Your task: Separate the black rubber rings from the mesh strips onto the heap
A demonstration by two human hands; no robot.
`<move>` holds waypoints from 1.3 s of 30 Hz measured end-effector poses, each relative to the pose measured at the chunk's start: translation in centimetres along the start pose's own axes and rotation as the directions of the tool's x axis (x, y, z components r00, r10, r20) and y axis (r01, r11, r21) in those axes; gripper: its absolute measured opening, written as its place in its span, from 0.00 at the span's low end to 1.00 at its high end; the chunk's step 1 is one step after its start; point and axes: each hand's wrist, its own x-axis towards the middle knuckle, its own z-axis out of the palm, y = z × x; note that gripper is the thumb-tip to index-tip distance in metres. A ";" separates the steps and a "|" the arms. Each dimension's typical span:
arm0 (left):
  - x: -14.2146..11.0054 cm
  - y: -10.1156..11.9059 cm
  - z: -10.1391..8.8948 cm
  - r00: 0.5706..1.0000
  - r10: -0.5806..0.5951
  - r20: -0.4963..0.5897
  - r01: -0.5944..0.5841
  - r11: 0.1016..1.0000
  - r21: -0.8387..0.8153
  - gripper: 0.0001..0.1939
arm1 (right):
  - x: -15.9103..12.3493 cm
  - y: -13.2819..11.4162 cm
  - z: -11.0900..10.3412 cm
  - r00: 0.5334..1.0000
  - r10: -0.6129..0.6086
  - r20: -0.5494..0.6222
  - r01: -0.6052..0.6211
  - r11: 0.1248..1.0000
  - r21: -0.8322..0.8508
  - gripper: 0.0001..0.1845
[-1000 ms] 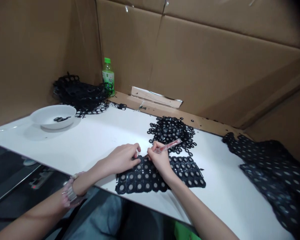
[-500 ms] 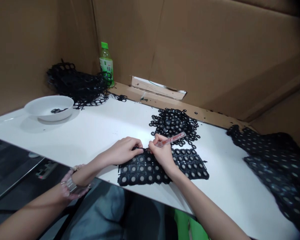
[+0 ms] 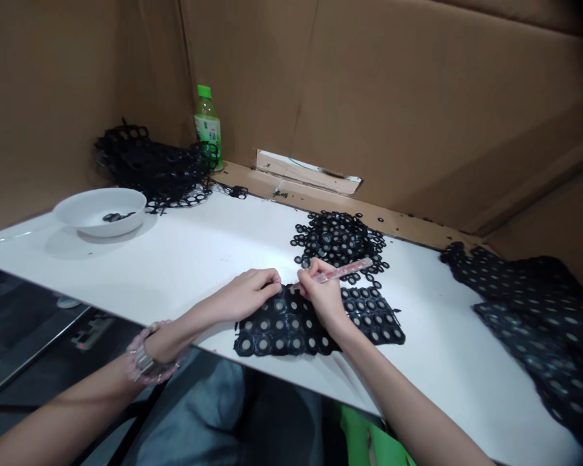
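A black rubber sheet of rings with pale centres (image 3: 364, 317) lies flat near the front edge of the white table (image 3: 184, 259). My left hand (image 3: 250, 294) rests on the sheet's upper left edge with its fingers curled, pinching it. My right hand (image 3: 323, 294) grips a thin red tool (image 3: 342, 270) like a pen, its tip down on the sheet between the two hands. Just behind the hands lies a heap of loose black rings (image 3: 337, 239).
A white bowl (image 3: 97, 210) with a few black bits stands at the left. Behind it lie a pile of empty black mesh (image 3: 150, 168) and a green-capped bottle (image 3: 208, 136). More ringed black sheets (image 3: 529, 310) are stacked at the right. Cardboard walls (image 3: 418, 103) close in the back and sides.
Both hands and the sheet have shifted slightly to the right on the table. The red tool now lies flatter. The view dropped and then steadied.
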 end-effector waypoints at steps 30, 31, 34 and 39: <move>-1.0 0.2 -0.6 0.993 0.049 0.106 -0.053 0.998 0.029 0.12 | -0.9 0.1 0.2 0.995 -0.034 0.097 0.043 0.996 -0.083 0.14; -1.3 0.5 -0.7 0.994 0.026 0.104 -0.034 0.996 0.080 0.15 | -0.8 0.1 0.1 0.996 -0.005 0.091 0.008 1.000 -0.028 0.14; -1.9 1.2 -0.9 0.994 -0.033 0.107 0.016 0.987 0.157 0.26 | -0.6 0.2 0.0 0.996 0.005 0.088 -0.011 0.998 0.068 0.15; -1.5 0.5 -0.6 0.990 -0.028 0.140 0.018 0.997 0.069 0.29 | -0.6 0.2 -0.3 0.996 -0.009 0.089 -0.007 0.983 0.182 0.15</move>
